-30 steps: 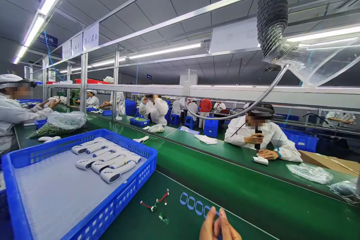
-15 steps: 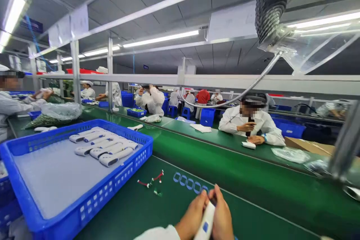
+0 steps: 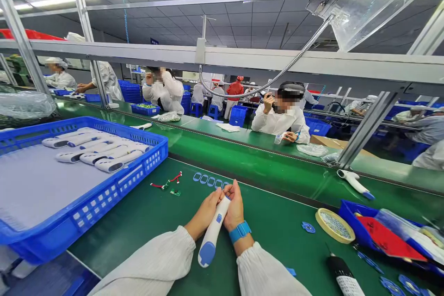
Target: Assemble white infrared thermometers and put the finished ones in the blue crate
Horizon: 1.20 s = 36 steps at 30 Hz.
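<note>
Both my hands are around a white handheld device (image 3: 212,231) with a blue button and a blue end, its shape like an infrared thermometer. My left hand (image 3: 206,210) closes on its far part from the left. From the right, my right hand (image 3: 234,208) wraps that same end, with a blue band at the wrist. The fingers hide the device's far tip. Just beyond them lies a row of blue rings (image 3: 204,179), partly covered by my hands. To the left are red wires with white connectors (image 3: 166,183) and a small green circuit board (image 3: 175,192).
A blue crate (image 3: 114,185) with several white devices stands left. At right are a round tray of small parts (image 3: 335,225), a black electric screwdriver (image 3: 343,273), blue pieces (image 3: 308,227) and a blue bin (image 3: 350,215). A co-worker (image 3: 282,115) sits across the green belt (image 3: 243,162).
My view has turned right and down, bringing the tray, bin and screwdriver into sight. The device remains in both hands, with its blue end now visible. The co-worker opposite has raised one hand.
</note>
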Each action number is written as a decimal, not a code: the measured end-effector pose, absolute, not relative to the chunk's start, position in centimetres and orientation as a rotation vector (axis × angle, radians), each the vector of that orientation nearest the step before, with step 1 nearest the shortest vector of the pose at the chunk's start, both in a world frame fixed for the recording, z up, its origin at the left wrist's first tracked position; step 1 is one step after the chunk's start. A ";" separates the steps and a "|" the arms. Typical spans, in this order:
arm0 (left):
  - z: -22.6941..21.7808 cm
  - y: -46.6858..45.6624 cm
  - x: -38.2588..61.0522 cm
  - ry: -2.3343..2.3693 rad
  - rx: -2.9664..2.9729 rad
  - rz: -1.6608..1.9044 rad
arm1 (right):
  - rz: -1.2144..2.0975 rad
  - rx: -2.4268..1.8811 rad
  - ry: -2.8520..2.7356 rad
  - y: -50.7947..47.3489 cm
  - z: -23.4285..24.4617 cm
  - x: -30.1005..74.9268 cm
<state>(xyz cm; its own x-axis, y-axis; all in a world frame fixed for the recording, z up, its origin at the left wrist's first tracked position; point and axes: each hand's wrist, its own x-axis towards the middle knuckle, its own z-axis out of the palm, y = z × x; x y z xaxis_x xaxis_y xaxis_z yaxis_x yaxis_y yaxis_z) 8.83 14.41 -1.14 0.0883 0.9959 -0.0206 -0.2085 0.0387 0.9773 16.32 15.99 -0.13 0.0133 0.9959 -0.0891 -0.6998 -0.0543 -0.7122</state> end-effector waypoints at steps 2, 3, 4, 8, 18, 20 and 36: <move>-0.8 14.2 8.8 1.013 1.049 1.215 | 1.510 -0.695 -0.587 15.8 0.0 16.2; -0.7 14.1 8.9 1.014 1.033 1.209 | 1.511 -0.699 -0.609 15.7 0.0 16.2; -0.6 14.1 8.9 1.011 1.016 1.199 | 1.509 -0.704 -0.632 15.6 0.1 16.1; 0.1 15.0 8.8 0.943 0.965 1.129 | 1.465 -0.744 -0.740 15.3 0.4 15.6; 1.6 17.9 8.8 0.752 0.940 0.953 | 1.277 -0.892 -0.984 15.6 1.5 15.9; 1.4 18.0 9.3 0.733 0.916 0.966 | 1.218 -0.925 -0.986 15.8 1.3 16.0; 0.0 17.5 10.8 0.945 0.823 1.444 | 0.997 -1.019 -1.053 15.9 1.1 15.9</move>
